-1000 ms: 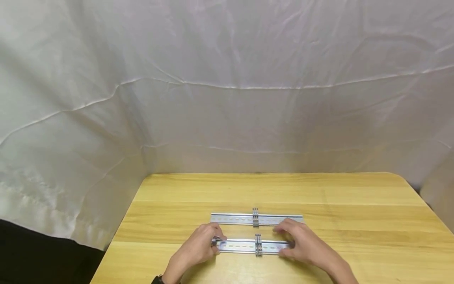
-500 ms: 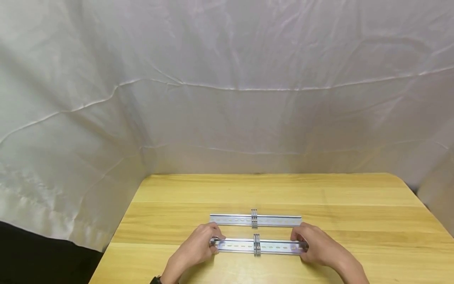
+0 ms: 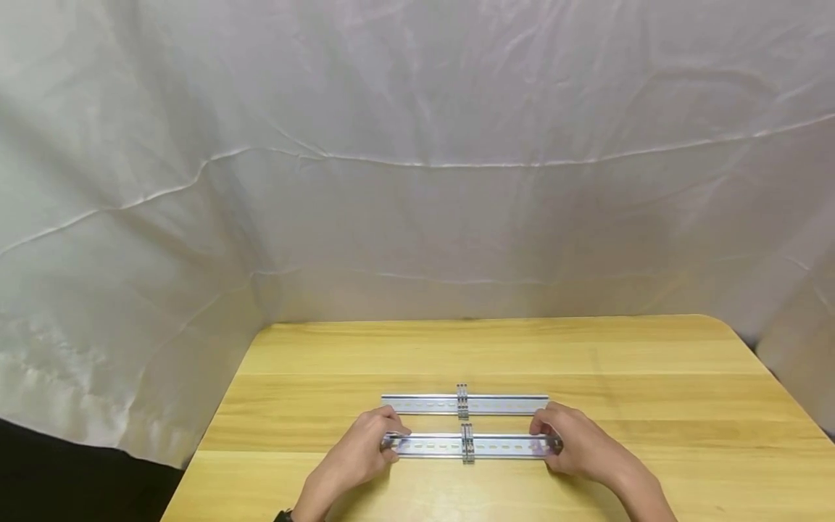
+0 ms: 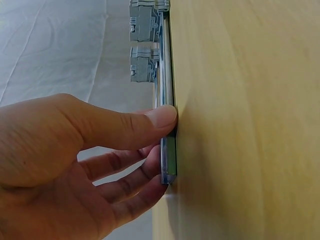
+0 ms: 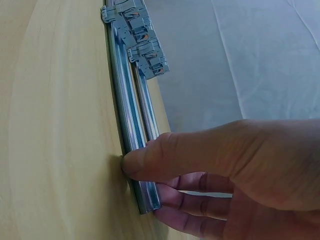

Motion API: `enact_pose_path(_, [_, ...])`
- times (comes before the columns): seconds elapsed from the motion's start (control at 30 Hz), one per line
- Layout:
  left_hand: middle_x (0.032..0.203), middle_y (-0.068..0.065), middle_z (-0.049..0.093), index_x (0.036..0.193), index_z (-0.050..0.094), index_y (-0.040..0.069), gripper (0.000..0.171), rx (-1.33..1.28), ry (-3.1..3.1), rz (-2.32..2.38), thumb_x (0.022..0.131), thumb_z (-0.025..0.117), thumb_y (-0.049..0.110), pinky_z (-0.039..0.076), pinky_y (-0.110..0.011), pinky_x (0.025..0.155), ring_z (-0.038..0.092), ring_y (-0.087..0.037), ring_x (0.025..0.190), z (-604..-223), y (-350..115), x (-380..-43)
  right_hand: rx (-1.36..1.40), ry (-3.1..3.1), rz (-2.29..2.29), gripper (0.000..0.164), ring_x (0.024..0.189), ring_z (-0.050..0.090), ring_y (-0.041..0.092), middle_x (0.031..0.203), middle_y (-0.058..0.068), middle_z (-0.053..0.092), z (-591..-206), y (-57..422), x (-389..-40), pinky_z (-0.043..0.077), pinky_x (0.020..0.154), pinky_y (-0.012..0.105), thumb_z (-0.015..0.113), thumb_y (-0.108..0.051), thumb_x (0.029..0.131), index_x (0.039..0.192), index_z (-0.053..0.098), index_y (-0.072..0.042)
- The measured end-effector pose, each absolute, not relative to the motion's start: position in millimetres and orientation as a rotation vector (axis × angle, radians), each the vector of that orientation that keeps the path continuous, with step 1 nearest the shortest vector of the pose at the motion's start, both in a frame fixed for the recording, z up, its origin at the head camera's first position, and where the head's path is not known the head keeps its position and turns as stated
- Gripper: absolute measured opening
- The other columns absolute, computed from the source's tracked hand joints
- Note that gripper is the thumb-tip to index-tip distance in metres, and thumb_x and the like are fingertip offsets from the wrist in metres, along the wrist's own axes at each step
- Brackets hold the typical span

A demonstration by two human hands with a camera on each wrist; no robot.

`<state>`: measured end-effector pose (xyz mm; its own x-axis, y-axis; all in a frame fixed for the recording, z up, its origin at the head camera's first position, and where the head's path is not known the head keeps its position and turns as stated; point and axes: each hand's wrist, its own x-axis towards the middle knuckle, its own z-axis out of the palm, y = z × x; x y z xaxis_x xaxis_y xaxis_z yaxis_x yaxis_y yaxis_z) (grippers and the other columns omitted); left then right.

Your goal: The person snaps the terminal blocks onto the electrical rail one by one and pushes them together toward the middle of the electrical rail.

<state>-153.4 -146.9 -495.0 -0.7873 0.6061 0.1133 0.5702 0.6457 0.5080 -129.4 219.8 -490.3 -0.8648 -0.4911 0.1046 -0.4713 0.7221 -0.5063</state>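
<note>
A slotted metal DIN rail point(image 3: 433, 446) lies crosswise between my hands, with grey terminal blocks point(image 3: 467, 444) clipped near its middle. My left hand point(image 3: 355, 451) grips its left end; in the left wrist view the thumb point(image 4: 162, 116) presses one long edge and the fingers curl under the other. At the right end my right hand point(image 3: 583, 446) pinches the rail likewise, thumb point(image 5: 137, 162) on the near edge. Behind it, parallel, is a second DIN rail point(image 3: 417, 404) bearing its own terminal blocks point(image 3: 462, 402), touched by neither hand.
Both rails are over a light wooden table point(image 3: 313, 355). A pale fabric curtain point(image 3: 417, 225) hangs behind the table and along its left side. Dark space point(image 3: 65, 471) shows below the curtain at the lower left.
My right hand has slid right along the near rail to its end and taken hold there. The near rail, gripped at both ends, has shifted slightly towards the far rail in the head view.
</note>
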Motion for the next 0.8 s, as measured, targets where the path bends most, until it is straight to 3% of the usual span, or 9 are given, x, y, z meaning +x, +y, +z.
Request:
enact_pose_path(0.57, [0.099, -0.004, 0.067, 0.103, 0.076, 0.002, 0.031, 1.042, 2.808, 0.823, 0.074, 0.076, -0.007, 0.059, -0.026, 0.074, 0.062, -0.017, 0.087, -498.1, -146.5, -159.0, -0.799, 2.878, -0.836, 0.029, 0.075, 0.052, 0.013, 0.085, -0.003, 0.057, -494.1, 221.2, -132.5, 0.051, 0.062, 0.029, 0.08, -0.002, 0.067, 0.089, 0.064, -0.012])
enact_pose_path(0.7, [0.105, -0.006, 0.067, 0.108, 0.074, 0.001, 0.032, 1.009, 2.791, 0.891, 0.076, 0.075, -0.004, 0.059, -0.031, 0.078, 0.063, -0.019, 0.091, -493.6, -152.7, -161.8, -0.779, 2.898, -0.874, 0.027, 0.079, 0.056, 0.015, 0.089, -0.002, 0.06, -492.0, 225.4, -130.4, 0.055, 0.067, 0.034, 0.08, -0.008, 0.072, 0.096, 0.066, -0.01])
enact_pose_path(0.8, [0.11, -0.011, 0.067, 0.113, 0.071, -0.001, 0.029, 0.953, 2.837, 0.985, 0.084, 0.072, 0.003, 0.058, -0.04, 0.085, 0.064, -0.025, 0.098, -485.4, -164.9, -170.4, -0.75, 3.001, -0.936, 0.031, 0.084, 0.06, 0.019, 0.094, 0.002, 0.064, -489.6, 233.7, -133.8, 0.058, 0.071, 0.04, 0.08, -0.01, 0.075, 0.103, 0.068, -0.006])
